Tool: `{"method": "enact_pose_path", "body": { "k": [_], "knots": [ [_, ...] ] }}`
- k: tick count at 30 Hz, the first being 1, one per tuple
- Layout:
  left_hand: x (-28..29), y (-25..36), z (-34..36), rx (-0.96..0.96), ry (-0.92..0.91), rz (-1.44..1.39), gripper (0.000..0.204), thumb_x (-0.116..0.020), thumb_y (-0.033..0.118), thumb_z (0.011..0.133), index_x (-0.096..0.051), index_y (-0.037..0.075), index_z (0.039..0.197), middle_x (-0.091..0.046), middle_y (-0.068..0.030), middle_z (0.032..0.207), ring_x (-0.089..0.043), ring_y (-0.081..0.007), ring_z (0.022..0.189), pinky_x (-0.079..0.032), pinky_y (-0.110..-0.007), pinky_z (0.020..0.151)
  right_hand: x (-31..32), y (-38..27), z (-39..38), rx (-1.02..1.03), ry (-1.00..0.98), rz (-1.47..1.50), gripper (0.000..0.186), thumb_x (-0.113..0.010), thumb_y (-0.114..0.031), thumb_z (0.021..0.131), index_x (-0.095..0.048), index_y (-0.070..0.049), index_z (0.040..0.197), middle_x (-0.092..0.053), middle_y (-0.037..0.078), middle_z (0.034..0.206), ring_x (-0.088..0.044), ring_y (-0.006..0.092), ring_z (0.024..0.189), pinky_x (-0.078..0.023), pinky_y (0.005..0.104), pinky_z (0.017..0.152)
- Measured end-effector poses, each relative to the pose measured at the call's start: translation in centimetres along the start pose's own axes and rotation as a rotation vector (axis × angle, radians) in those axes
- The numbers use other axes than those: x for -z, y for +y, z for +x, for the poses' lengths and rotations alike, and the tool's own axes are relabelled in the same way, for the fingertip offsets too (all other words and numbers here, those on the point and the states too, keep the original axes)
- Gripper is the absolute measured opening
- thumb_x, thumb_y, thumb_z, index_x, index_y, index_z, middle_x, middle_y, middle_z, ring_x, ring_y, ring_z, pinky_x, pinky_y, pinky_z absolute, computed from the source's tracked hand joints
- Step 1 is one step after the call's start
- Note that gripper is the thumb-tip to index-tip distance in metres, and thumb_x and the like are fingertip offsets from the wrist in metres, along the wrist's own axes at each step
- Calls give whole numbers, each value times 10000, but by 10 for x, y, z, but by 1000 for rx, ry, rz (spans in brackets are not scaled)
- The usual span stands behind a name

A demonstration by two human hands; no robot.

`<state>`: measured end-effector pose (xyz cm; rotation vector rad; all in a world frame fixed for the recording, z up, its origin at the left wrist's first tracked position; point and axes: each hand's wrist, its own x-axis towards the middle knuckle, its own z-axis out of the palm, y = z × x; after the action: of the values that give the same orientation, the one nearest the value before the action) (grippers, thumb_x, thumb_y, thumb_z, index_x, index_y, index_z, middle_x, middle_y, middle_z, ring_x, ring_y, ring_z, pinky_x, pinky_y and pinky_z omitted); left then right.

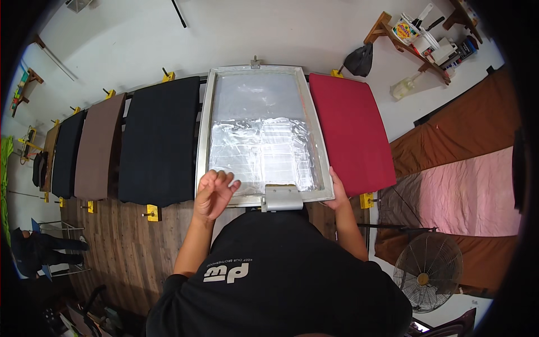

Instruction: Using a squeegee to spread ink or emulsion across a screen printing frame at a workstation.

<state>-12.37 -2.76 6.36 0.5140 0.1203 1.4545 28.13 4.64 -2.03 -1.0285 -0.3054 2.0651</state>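
A silk-screen printing frame [203,135] with pale metal sides lies before me. Its mesh is grey at the far part, and shiny clear tape covers the near part in wrinkled strips. A silver metal clamp plate [283,199] sits at the middle of its near edge. My right hand [339,191] holds the near right corner, thumb along the side and the other fingers mostly hidden. Over the near left corner is my left hand [215,194], raised with half-curled, slightly parted fingers and nothing visible in them. Whether it touches the frame I cannot tell.
To the left stands a row of fabric-covered boards, a black one [160,140] nearest; a red board [352,132] is on the right. Yellow clamps [152,212] line their ends. A standing fan [428,272] is at the lower right, a person [42,247] far left.
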Motion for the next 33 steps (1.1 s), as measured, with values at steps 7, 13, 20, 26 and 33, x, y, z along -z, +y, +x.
{"method": "enact_pose_path", "body": {
  "k": [7,13,20,26,33],
  "knots": [
    [58,44,-6,-333,341,670,210,-759,154,925,-583,124,812,-565,31,770,-500,-116,790,-445,-325,821,-1,-5,-4,4,64,-131,658,-491,-550,1030,-525,-24,1424,-661,121,1289,-662,255,1119,-533,411,983],
    [93,49,-30,-164,753,786,89,-660,112,999,-589,88,1047,-634,-14,1090,-546,-80,935,-436,-237,845,8,-2,-3,159,252,-315,583,-574,-456,1026,-538,-13,1403,-679,113,1206,-669,212,1060,-536,340,927],
    [92,37,-43,127,686,1091,590,-480,412,1076,-386,22,1507,-465,-111,1498,-435,-214,1380,-302,-328,1165,-5,-2,-3,451,241,-404,457,-554,-309,1059,-513,-55,1437,-630,82,1285,-601,165,1150,-486,298,974],
    [85,41,-36,277,726,999,732,-440,521,1063,-317,8,1571,-412,-126,1580,-393,-219,1440,-266,-326,1191,-13,-2,-8,405,163,-568,567,-547,-283,1065,-342,-75,1551,-543,107,1420,-525,170,1274,-417,300,1063],
    [128,31,-46,204,597,783,723,-449,529,1053,-379,2,1543,-446,-115,1555,-403,-236,1430,-265,-340,1190,-2,4,0,388,163,-710,641,-560,-297,1054,-267,-110,1592,-409,123,1551,-408,207,1399,-329,334,1143]
  ]
}}
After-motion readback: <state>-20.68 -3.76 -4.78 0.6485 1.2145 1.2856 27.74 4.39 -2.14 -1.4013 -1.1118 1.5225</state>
